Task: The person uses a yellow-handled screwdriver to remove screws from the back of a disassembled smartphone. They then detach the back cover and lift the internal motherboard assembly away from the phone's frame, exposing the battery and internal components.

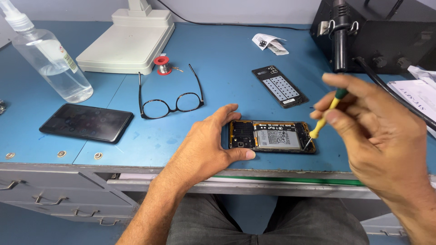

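Observation:
An opened phone point(272, 136), back cover off with its grey battery and black board showing, lies near the front edge of the blue table point(218, 63). My left hand point(206, 145) grips the phone's left end between thumb and fingers. My right hand point(377, 131) holds a small yellow and green screwdriver point(323, 119); its tip touches the phone's lower right corner. The removed black back cover point(279, 86) lies just beyond the phone.
A pair of black glasses point(170, 102), a second dark phone point(86, 122), a clear spray bottle point(50, 56), a solder spool point(161, 64) and a white lamp base point(127, 41) stand to the left. A black hot-air station point(377, 36) with its cable is at right. Grey drawers point(54, 199) sit below.

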